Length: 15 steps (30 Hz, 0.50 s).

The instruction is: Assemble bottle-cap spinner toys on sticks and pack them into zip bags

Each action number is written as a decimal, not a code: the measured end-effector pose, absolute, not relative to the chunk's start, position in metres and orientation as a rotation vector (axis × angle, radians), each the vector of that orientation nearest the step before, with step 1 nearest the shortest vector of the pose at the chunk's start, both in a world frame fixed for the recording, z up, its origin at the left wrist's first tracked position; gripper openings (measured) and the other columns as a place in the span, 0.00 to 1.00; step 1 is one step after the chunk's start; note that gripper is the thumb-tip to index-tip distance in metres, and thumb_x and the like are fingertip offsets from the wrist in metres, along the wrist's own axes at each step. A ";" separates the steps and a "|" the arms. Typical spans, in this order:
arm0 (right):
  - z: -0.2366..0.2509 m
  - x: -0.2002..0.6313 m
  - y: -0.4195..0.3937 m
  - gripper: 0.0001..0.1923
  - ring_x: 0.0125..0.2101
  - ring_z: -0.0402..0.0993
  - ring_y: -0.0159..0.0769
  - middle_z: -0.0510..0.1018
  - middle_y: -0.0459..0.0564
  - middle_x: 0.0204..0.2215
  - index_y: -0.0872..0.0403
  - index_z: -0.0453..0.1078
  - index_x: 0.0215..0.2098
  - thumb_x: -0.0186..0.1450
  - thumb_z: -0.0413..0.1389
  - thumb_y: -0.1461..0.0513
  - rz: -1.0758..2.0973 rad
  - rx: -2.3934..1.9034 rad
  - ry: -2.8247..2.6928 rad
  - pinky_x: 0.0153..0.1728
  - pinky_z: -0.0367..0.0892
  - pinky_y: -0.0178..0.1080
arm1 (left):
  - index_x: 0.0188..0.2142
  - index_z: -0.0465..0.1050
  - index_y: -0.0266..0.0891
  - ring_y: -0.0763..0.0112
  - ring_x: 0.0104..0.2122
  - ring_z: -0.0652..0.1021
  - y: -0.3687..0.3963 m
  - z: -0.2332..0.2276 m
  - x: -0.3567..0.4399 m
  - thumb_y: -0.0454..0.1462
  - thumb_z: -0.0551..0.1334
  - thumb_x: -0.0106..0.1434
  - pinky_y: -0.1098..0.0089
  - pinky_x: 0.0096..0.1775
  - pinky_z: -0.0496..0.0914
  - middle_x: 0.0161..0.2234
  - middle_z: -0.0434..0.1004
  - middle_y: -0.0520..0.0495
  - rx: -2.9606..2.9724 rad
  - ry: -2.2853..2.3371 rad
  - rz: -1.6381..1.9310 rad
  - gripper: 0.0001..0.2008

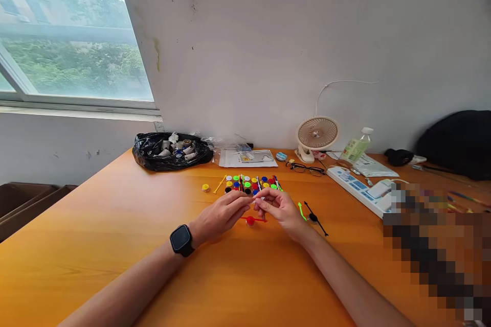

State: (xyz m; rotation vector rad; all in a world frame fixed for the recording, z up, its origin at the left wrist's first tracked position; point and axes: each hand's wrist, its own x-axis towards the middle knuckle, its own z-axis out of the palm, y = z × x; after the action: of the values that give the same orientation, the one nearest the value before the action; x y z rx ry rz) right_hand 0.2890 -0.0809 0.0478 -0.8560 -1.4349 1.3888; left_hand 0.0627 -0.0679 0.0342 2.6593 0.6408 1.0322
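Observation:
My left hand (226, 213), with a black watch on its wrist, meets my right hand (278, 209) over the middle of the table. Fingertips on both sides are pinched together around something small that I cannot make out. Just below them lies a red arrow spinner (250, 220) with a round hub. Behind my fingers sit rows of round coloured pieces (254, 180), partly hidden, with several arrow-shaped pointers among them. A yellow round piece (205, 187) and a yellow arrow (220, 184) lie to the left. Right of my hands are a green arrow (302, 211) and a black arrow spinner (313, 218).
On the wooden table (126, 245), a black plastic bag (153, 163) of rolls stands back left. Along the back are papers (230, 159), a small fan (317, 134) and glasses (307, 168). A bottle (356, 148) and a power strip (356, 189) are at the right.

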 end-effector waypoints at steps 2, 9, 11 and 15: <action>0.049 0.291 -0.079 0.15 0.25 0.73 0.31 0.80 0.47 0.27 0.54 0.78 0.37 0.61 0.70 0.52 1.375 -0.879 -1.343 0.29 0.69 0.35 | 0.63 0.64 0.41 0.63 0.48 0.76 -0.067 0.037 0.060 0.36 0.49 0.79 0.62 0.51 0.73 0.50 0.74 0.39 2.665 0.690 1.068 0.17; 0.051 0.311 -0.067 0.15 0.29 0.73 0.31 0.81 0.47 0.31 0.53 0.78 0.39 0.59 0.71 0.54 1.291 -0.888 -1.081 0.32 0.68 0.35 | 0.34 0.64 0.40 0.67 0.31 0.69 -0.059 0.042 0.048 0.39 0.44 0.80 0.66 0.37 0.65 0.31 0.69 0.48 2.556 0.990 1.013 0.18; 0.051 0.314 -0.065 0.15 0.29 0.72 0.31 0.81 0.47 0.32 0.53 0.78 0.41 0.60 0.70 0.54 1.269 -0.899 -1.082 0.33 0.68 0.35 | 0.30 0.61 0.40 0.70 0.27 0.66 -0.060 0.042 0.047 0.40 0.44 0.80 0.67 0.33 0.61 0.27 0.66 0.51 2.527 1.009 0.889 0.20; 0.053 0.314 -0.065 0.11 0.30 0.70 0.31 0.79 0.46 0.28 0.53 0.79 0.40 0.62 0.67 0.57 1.185 -0.937 -1.145 0.34 0.65 0.35 | 0.29 0.61 0.40 0.73 0.23 0.64 -0.067 0.040 0.051 0.47 0.55 0.75 0.69 0.28 0.55 0.23 0.65 0.54 2.458 0.904 0.641 0.19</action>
State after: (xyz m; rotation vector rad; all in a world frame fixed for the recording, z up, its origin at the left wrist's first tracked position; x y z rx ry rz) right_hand 0.3139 -0.0646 0.0525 -0.9371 -1.1453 1.1845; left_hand 0.0513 -0.0668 0.0398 2.4576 0.9037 0.6411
